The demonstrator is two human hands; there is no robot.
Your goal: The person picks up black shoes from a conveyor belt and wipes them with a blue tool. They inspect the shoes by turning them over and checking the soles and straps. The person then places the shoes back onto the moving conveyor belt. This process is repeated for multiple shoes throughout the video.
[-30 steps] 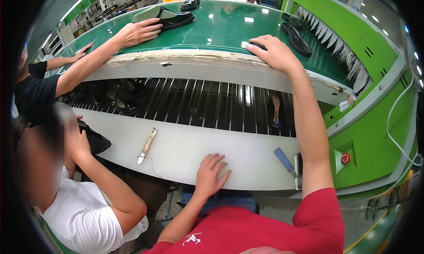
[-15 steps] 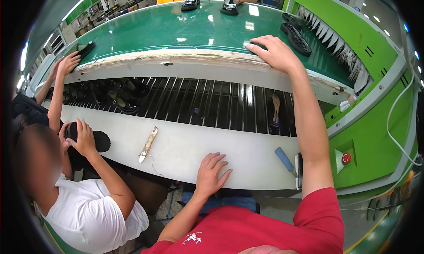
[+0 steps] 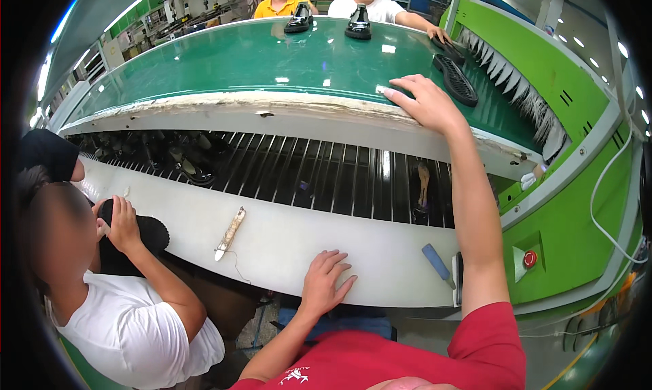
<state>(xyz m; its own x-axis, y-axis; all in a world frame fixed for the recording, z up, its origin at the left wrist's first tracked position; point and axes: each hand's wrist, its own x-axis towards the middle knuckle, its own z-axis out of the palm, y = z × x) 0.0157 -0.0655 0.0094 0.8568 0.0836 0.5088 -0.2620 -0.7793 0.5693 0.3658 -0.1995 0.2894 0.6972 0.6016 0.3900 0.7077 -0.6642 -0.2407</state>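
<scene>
My left hand (image 3: 327, 281) lies palm down on the white ledge (image 3: 380, 264), fingers spread and holding nothing. Stretched forward, my right hand (image 3: 429, 106) rests at the worn near edge of the green conveyor belt (image 3: 238, 64); its thumb and fingers are apart with nothing between them. Just beyond it on the belt lies a black shoe sole (image 3: 455, 81), tread side up. A second dark sole (image 3: 448, 50) sits behind that one, under the hand (image 3: 437, 33) of a person across the belt. Nearest my left hand is a brush with a wrapped handle (image 3: 231, 234), a thread trailing from it.
Two glossy black shoes (image 3: 299, 18) (image 3: 358, 23) stand at the belt's far side. A blue-handled tool (image 3: 437, 262) lies right on the ledge. Shoes (image 3: 193, 169) sit on the metal-rod rack (image 3: 339, 176). At left, a co-worker holds a black sole (image 3: 153, 232). The green machine (image 3: 564, 213) bears a red button (image 3: 530, 259).
The co-worker's hands and dark piece at the belt's left end are gone from there. A person across has reached to the far sole. My hands keep their places; the view has shifted slightly.
</scene>
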